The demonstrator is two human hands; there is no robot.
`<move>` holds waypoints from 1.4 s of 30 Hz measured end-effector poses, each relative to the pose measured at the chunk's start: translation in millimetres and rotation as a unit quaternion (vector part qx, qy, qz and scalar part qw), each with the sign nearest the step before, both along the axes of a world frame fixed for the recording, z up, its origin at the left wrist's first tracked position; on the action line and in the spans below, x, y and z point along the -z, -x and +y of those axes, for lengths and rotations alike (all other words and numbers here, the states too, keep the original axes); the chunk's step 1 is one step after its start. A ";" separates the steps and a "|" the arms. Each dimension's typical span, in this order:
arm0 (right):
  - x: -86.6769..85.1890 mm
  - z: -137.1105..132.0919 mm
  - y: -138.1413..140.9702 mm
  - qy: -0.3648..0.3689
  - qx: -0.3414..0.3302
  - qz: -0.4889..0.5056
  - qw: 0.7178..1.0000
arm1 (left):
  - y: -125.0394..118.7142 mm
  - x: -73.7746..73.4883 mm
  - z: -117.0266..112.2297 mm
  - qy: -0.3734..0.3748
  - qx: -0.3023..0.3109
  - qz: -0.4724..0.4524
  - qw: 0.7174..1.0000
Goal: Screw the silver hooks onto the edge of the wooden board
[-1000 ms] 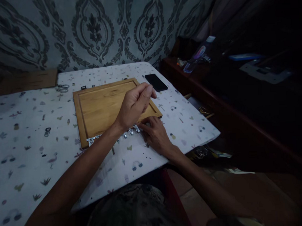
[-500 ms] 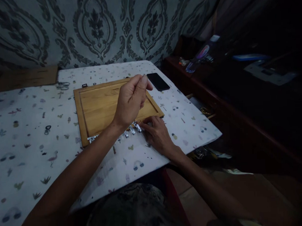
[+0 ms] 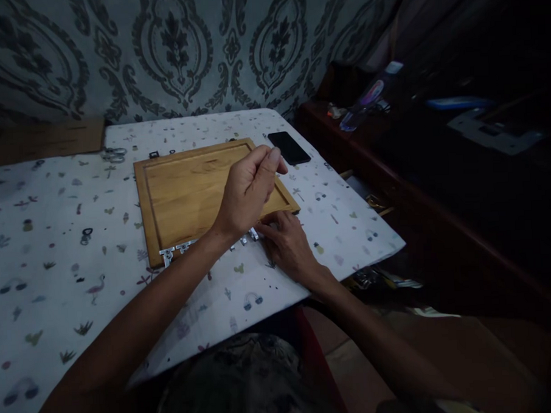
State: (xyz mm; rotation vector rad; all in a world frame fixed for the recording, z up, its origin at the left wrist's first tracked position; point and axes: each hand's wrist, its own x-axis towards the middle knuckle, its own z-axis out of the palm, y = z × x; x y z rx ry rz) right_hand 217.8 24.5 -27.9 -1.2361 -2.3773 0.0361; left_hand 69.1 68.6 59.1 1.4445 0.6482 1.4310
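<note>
A wooden framed panel (image 3: 192,192) lies flat on the table, with several silvery metal hinges (image 3: 167,255) along its near edge. My left hand (image 3: 249,186) is raised over the panel's right half, fingers curled into a fist. Whatever that fist may hold is hidden from view. Low at the panel's near right edge, my right hand (image 3: 288,242) has thumb and fingers drawn together beside the rightmost hinge (image 3: 253,234). Its fingertips are partly covered, so what they pinch cannot be made out. My left forearm hides part of the hinge row.
A black phone (image 3: 289,148) lies beyond the panel on the patterned tablecloth (image 3: 58,240). Brown cardboard (image 3: 48,142) rests at the back left. To the right, a plastic bottle (image 3: 366,99) leans on a dark wooden ledge (image 3: 345,136). The table's right corner overhangs an open drawer.
My left fist has shifted a little right and down, uncovering more hinges at the left. My right hand stays at almost the same spot.
</note>
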 end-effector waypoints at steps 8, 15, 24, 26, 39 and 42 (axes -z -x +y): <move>-0.1 0.0 1.1 -0.005 0.002 0.006 1.000 | -0.9 1.4 -1.1 -0.006 0.007 -0.007 1.000; 0.4 0.9 1.4 -0.007 0.002 0.005 1.000 | 1.0 3.3 -0.7 -0.010 0.044 -0.001 0.999; 2.5 1.0 2.7 -0.021 0.005 0.009 1.000 | 8.3 -4.1 -4.8 0.030 0.180 0.021 0.983; 3.3 1.0 3.2 -0.028 0.009 0.014 0.999 | 8.5 -4.3 -5.1 0.034 0.185 0.027 0.982; -1.6 -0.4 1.7 -0.018 0.002 -0.002 1.000 | 11.7 -12.6 3.6 0.018 0.028 -0.026 0.999; -0.6 0.1 1.8 -0.021 0.004 -0.004 1.000 | 9.1 -6.9 4.7 0.019 0.028 -0.028 0.999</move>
